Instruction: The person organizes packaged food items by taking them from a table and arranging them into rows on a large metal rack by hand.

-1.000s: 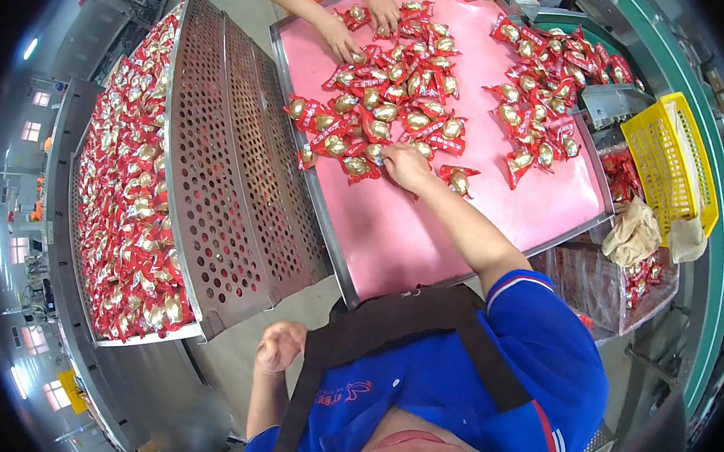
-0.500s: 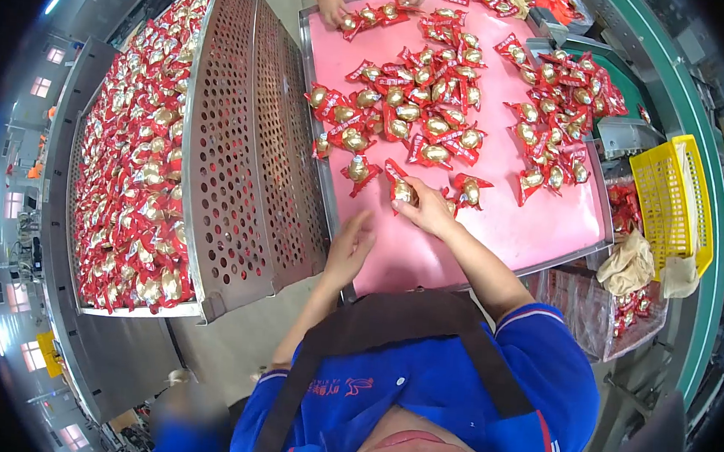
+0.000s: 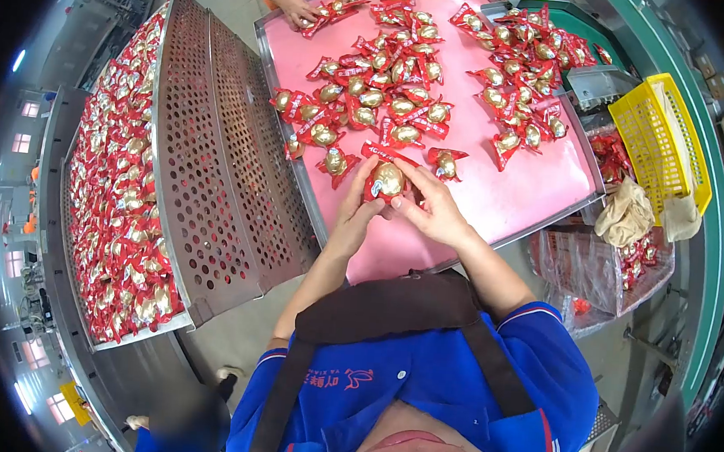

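Note:
Between my two hands, over the near part of the pink tabletop [image 3: 461, 224], is a red and gold wrapped piece [image 3: 388, 180]. My left hand [image 3: 354, 213] closes on its left side, and my right hand [image 3: 436, 210] grips it from the right. Just beyond lie many similar wrapped pieces [image 3: 372, 98] in a loose spread. One single piece [image 3: 337, 165] rests left of my hands and another [image 3: 446, 162] to the right. A second group [image 3: 518, 111] lies along the table's right side.
A perforated metal bin [image 3: 217, 159] full of wrapped pieces stands on the left. At the right are a yellow basket [image 3: 661, 145], a beige cloth [image 3: 625, 213] and a plastic-lined container [image 3: 583, 268]. A co-worker's hands [image 3: 299, 11] touch pieces at the far edge.
My right hand has taken hold of a wrapped piece and drawn it nearer. My left hand has come up from below the table edge to join it. The co-worker's hands have moved farther off.

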`<state>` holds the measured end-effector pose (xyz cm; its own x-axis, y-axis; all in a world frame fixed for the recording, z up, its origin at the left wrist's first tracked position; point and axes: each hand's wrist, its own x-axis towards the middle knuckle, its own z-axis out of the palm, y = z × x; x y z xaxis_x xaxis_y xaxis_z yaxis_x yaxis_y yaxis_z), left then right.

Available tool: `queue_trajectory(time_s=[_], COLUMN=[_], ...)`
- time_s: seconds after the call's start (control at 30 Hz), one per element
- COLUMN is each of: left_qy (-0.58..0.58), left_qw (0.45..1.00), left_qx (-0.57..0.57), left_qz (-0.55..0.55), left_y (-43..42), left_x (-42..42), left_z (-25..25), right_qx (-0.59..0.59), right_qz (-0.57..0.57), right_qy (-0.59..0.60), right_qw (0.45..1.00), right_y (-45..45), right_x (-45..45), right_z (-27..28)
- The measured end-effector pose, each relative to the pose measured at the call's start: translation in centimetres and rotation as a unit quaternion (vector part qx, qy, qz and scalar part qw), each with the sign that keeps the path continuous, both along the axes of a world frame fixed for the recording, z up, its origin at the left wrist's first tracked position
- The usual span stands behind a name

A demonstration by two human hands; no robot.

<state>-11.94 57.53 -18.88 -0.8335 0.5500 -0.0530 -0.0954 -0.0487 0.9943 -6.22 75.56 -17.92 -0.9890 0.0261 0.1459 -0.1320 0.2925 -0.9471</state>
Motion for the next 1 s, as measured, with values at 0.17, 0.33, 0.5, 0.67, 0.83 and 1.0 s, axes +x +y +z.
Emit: queue_trajectory(time_s=[0.17,0.33,0.5,0.67,0.83,1.0], left_qy=[-0.132,-0.123,-0.148,-0.014,0.113,0.290], left_qw=[0.989,0.989,0.983,0.989,0.990,0.952], left_qx=[0.058,0.065,0.106,0.106,-0.056,-0.052], left_qz=[0.022,0.044,0.019,0.103,0.064,0.080], left_y=[-1.0,-2.7,-4.8,-5.5,-9.0,-11.1], left_x=[1.1,1.9,2.8,4.6,5.7,6.3], left_z=[1.4,1.4,0.7,0.3,-1.4,-0.7], right_qx=[-0.076,-0.038,-0.002,-0.039,0.060,-0.143], right_qz=[0.037,0.048,0.026,0.027,0.011,0.027], right_qy=[-0.024,-0.021,-0.015,-0.065,-0.094,-0.169], right_qw=[0.996,0.998,1.000,0.997,0.994,0.975], right_y=[-0.2,-1.8,-4.4,-6.5,-9.0,-11.4], right_x=[-0.2,0.3,1.9,3.5,4.6,6.1], right_z=[-0.2,1.0,1.5,2.0,1.2,-0.7])
